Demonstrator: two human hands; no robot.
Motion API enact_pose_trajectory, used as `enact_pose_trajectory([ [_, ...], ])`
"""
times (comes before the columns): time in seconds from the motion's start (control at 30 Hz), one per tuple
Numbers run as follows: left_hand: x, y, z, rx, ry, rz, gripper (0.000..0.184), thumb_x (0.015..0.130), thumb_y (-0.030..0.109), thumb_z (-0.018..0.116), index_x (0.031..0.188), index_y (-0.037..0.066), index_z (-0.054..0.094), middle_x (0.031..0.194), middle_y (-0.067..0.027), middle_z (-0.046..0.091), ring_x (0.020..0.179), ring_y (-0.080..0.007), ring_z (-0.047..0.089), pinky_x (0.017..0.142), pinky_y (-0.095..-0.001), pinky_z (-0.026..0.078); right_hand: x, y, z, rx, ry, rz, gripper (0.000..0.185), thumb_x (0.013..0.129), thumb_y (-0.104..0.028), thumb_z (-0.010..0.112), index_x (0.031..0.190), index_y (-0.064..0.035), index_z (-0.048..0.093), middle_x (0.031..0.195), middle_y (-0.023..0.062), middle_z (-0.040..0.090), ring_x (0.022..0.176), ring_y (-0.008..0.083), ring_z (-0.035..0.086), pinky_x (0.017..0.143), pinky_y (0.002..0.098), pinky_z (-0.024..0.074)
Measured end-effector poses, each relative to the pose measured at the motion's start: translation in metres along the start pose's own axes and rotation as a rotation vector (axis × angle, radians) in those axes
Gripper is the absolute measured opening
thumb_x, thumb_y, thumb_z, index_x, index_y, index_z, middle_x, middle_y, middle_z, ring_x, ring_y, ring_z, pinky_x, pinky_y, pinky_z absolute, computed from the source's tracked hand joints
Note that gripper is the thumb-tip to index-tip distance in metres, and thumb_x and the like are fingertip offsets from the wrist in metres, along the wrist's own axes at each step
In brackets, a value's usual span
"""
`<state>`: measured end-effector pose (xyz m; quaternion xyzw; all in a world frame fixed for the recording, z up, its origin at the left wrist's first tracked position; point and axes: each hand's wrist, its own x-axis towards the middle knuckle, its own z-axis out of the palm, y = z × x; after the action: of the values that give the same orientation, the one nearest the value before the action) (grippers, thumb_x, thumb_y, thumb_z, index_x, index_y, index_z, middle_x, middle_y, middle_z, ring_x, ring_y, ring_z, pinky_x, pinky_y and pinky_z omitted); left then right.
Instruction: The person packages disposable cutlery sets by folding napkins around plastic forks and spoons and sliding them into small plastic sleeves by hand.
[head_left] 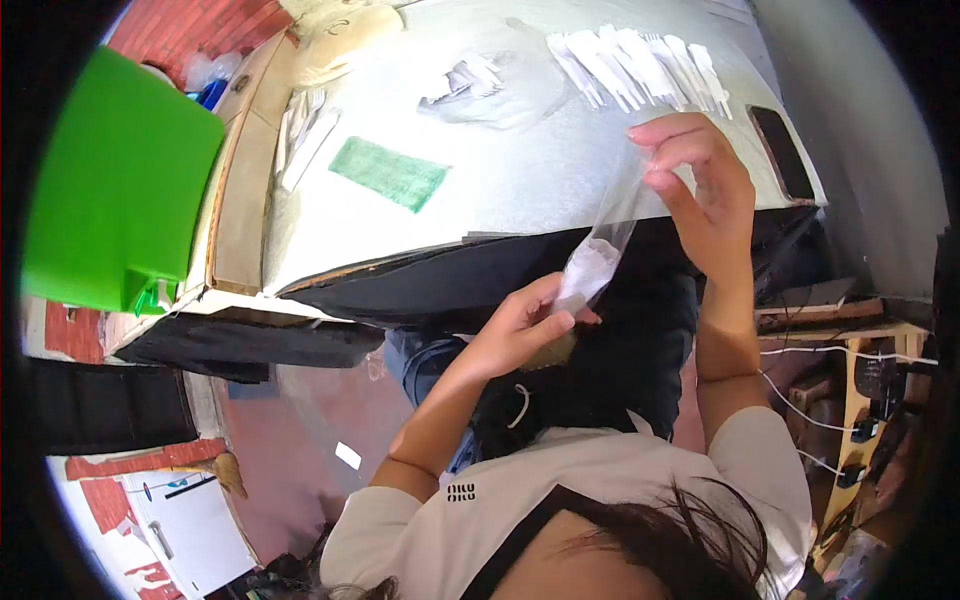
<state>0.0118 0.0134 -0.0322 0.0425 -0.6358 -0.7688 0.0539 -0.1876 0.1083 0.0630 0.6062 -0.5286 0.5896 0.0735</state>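
Observation:
A clear plastic sleeve (620, 212) stretches at a slant between my two hands, just in front of the table edge. Low inside it sits a white rolled bundle (590, 265), perhaps a napkin; what it wraps is hidden. My left hand (525, 328) is closed around the lower end of the sleeve. At the upper end, my right hand (705, 180) pinches the plastic between thumb and fingers. Beyond my right hand lies a row of several white plastic utensils (640, 68), seemingly wrapped in napkins.
A dark phone (780, 152) lies at the table's right edge. On the white table (500, 190) are a green rectangular piece (390, 172), more white utensils (307, 135) and a clear bag with white pieces (475, 80). A large green container (120, 180) stands left. White cables (840, 350) hang right.

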Motion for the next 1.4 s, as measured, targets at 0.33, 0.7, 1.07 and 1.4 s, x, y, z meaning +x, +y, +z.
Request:
enact_pose_trajectory([
  [0.33, 0.012, -0.002, 0.01, -0.013, -0.027, -0.155, 0.025, 0.089, 0.02, 0.051, 0.102, -0.001, 0.056, 0.085, -0.0049, 0.062, 0.077, -0.0101, 0.058, 0.071, -0.025, 0.045, -0.014, 0.025, -0.029, 0.019, 0.036, 0.164, 0.012, 0.08, -0.006, 0.058, 0.093, -0.0051, 0.057, 0.098, 0.0059, 0.06, 0.088, 0.0144, 0.057, 0.072, 0.0249, 0.0412],
  [0.7, 0.022, 0.014, 0.001, 0.007, 0.07, -0.246, 0.023, 0.09, 0.023, 0.052, 0.092, 0.001, 0.059, 0.074, -0.0001, 0.06, 0.068, -0.005, 0.052, 0.063, -0.0215, 0.043, -0.035, 0.018, -0.018, -0.713, -0.368, -0.054, 0.046, 0.072, 0.003, 0.051, 0.112, -0.0197, 0.056, 0.121, -0.0016, 0.052, 0.122, 0.0225, 0.037, 0.101, 0.0446, 0.0246],
  [1.07, 0.038, 0.008, 0.013, 0.078, 0.188, -0.07, 0.017, 0.089, 0.016, 0.052, 0.091, 0.0, 0.059, 0.076, -0.0002, 0.059, 0.07, -0.0048, 0.05, 0.063, -0.0207, 0.041, -0.068, 0.027, 0.019, 0.769, 0.008, 0.71, 0.049, 0.08, 0.007, 0.035, 0.128, -0.002, 0.037, 0.121, 0.0151, 0.05, 0.107, 0.0222, 0.052, 0.094, 0.0351, 0.0378],
  [1.4, 0.035, 0.015, 0.0, 0.22, 0.475, 0.179, 0.021, 0.086, 0.009, 0.056, 0.105, -0.001, 0.058, 0.084, -0.0041, 0.064, 0.077, -0.0069, 0.056, 0.069, -0.0216, 0.044, -0.034, 0.035, 0.043, 0.549, -0.018, 0.736, 0.032, 0.089, -0.019, 0.049, 0.113, 0.0028, 0.05, 0.09, 0.0077, 0.06, 0.083, 0.0161, 0.06, 0.075, 0.0284, 0.0466],
])
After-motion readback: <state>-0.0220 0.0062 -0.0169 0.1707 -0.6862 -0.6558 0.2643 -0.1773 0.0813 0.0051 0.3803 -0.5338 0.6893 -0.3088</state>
